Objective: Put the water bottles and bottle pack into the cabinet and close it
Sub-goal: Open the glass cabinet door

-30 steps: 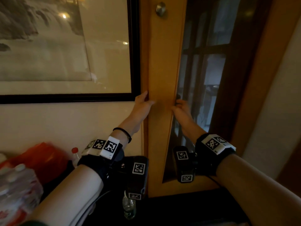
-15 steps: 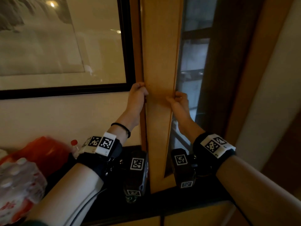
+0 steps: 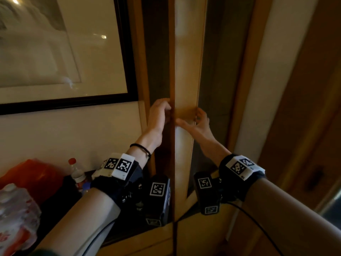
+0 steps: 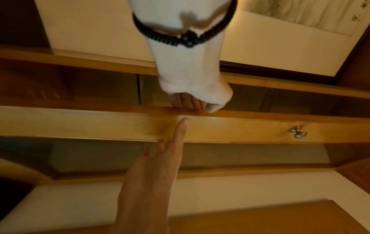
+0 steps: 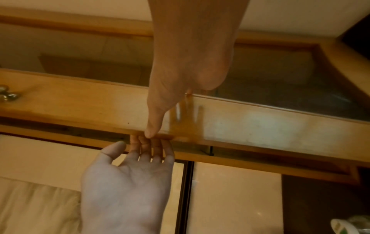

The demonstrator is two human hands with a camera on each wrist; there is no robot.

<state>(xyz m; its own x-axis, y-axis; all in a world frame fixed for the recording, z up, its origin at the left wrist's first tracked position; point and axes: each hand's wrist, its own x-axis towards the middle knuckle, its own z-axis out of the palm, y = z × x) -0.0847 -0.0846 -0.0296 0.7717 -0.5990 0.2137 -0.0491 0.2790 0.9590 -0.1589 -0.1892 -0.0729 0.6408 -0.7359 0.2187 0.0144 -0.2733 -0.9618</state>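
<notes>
The wooden cabinet door [image 3: 186, 74] stands ajar, with a dark gap [image 3: 156, 52] on its left. My left hand [image 3: 162, 111] hooks its fingers [image 5: 148, 147] round the door's left edge. My right hand [image 3: 191, 121] spans the stile, thumb [image 4: 183, 126] on the front and fingers at the glass edge. A shrink-wrapped bottle pack [image 3: 16, 215] lies at the lower left. A red-capped water bottle [image 3: 75, 170] stands behind my left wrist. The cabinet's inside is too dark to make out.
An orange bag [image 3: 31, 174] lies beside the pack on the dark counter [image 3: 55, 200]. A framed picture [image 3: 55, 52] hangs left of the cabinet. The metal door knob [image 4: 298, 133] sits higher on the stile. A white wall [image 3: 273, 89] runs along the right.
The door has swung out from the cabinet frame, and a dark gap has opened on its left. Both hands stayed on the stile and my right thumb has stretched across its front.
</notes>
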